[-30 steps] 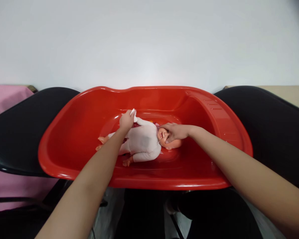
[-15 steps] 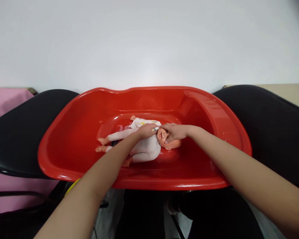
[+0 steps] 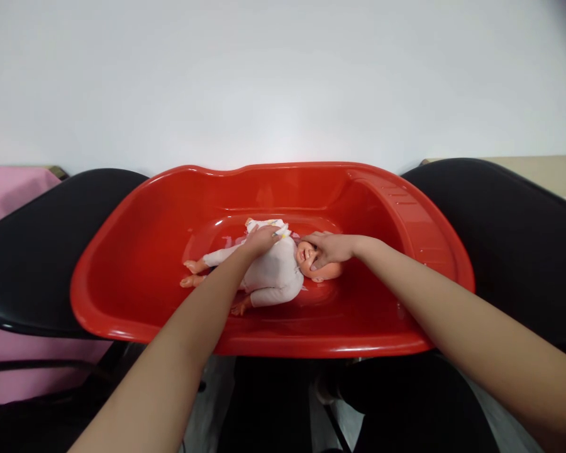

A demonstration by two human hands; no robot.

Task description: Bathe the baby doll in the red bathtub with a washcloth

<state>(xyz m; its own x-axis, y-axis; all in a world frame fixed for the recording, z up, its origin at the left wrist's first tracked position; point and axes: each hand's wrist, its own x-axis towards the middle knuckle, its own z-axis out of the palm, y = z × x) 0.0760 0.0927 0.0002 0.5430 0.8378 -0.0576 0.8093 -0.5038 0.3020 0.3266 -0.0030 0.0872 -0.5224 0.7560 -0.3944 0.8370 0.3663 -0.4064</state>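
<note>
A baby doll (image 3: pixel 276 270) in a white outfit lies on its back in a red baby bathtub (image 3: pixel 136 277). Its head points right and its bare feet point left. My right hand (image 3: pixel 330 248) curls around the doll's head, with the thumb across the upper face. My left hand (image 3: pixel 263 240) is closed on a white cloth (image 3: pixel 270 224) with yellow and dark print, over the doll's far arm and the side of its chest. Part of the cloth is hidden under my fingers. My left forearm covers some of the doll's legs.
Black chair seats (image 3: pixel 61 251) support or flank the tub at both sides, the other black seat (image 3: pixel 514 251) being on the right. A white wall (image 3: pixel 283 82) rises behind. Pink fabric (image 3: pixel 14 189) hangs at the left. The tub has a ridged ledge (image 3: pixel 419 220) at its right end.
My left hand has slid left with the cloth, away from the doll's neck and along its far arm. My right hand has stayed on the head.
</note>
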